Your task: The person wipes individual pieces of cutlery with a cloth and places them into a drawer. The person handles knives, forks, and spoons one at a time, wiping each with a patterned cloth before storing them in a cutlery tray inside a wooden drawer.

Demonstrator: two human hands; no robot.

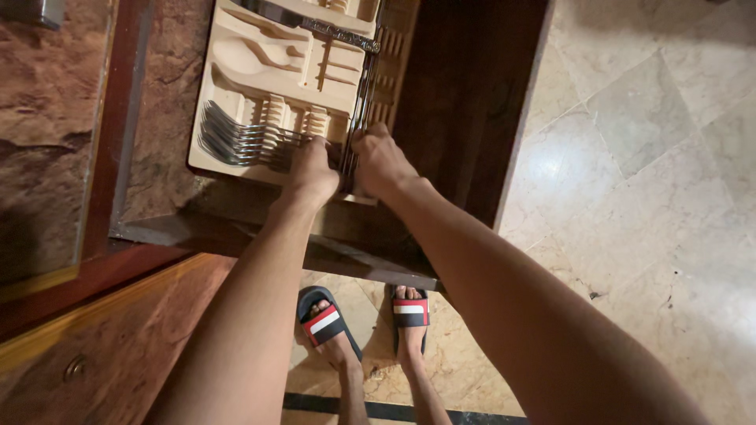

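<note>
A cream plastic cutlery tray (260,59) lies in an open dark wooden drawer (465,102). Several steel forks (232,142) lie stacked in its near left compartment, tines pointing left. My left hand (313,169) rests on the fork handles at the tray's near edge, fingers curled over them. My right hand (380,161) is right beside it, fingers closed at the tray's near right corner next to a metal wire rack (366,86). What each hand grips is hidden by the fingers.
A knife with an ornate handle (331,31) lies across the tray's far end. A reddish stone counter (47,142) is on the left, a wooden cabinet front with a small knob (75,367) below it. My feet in black slides (327,323) stand on marble floor (646,157).
</note>
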